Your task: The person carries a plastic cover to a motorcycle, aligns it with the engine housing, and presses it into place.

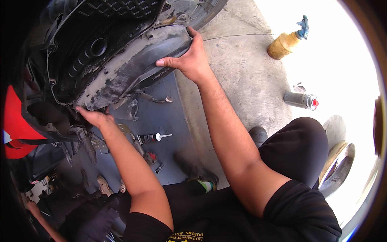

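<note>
A long, dusty black-and-grey engine side cover (133, 60) lies along the side of a scooter, against the lower edge of an opened black housing (76, 52) with a round duct inside. Around the cover's right end is my right hand (188, 60), its thumb on the outer face and its fingers over the far edge. My left hand (95, 117) grips the lower left end from below, thumb at the tip; some of its fingers are hidden behind the cover. Whether the cover is fastened or loose, I cannot tell. Beyond my right hand, part of the tyre (213, 14) shows.
Right of the scooter, a yellow spray bottle (282, 45) and an aerosol can (299, 100) lie on the concrete. A black sealant tube (149, 138) with white nozzle is beneath my left forearm. A red body panel (20, 121) borders the left. Another person's arm (42, 220) shows lower left.
</note>
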The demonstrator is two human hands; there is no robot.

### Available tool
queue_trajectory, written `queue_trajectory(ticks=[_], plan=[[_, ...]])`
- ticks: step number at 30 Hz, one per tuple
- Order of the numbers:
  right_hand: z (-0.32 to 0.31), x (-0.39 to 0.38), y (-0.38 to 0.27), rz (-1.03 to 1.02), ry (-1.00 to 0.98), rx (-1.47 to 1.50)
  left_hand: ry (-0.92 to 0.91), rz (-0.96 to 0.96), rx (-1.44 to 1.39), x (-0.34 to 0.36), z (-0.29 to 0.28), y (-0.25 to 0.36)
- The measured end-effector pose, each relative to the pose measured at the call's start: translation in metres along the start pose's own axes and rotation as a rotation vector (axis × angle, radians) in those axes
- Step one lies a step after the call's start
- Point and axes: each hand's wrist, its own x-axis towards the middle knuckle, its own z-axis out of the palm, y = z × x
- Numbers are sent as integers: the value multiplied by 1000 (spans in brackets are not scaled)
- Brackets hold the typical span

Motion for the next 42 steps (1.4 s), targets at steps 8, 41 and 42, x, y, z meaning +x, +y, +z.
queue_trajectory(ticks=[8,41,42], plan=[[15,-12,3,84,135,171,30,-4,-32,-11,3,7],[45,14,-3,1161,570,1489,-217,-88,53,72,-52,5],[54,8,8,1113,526,1481,-183,-74,77,59,-45,4]])
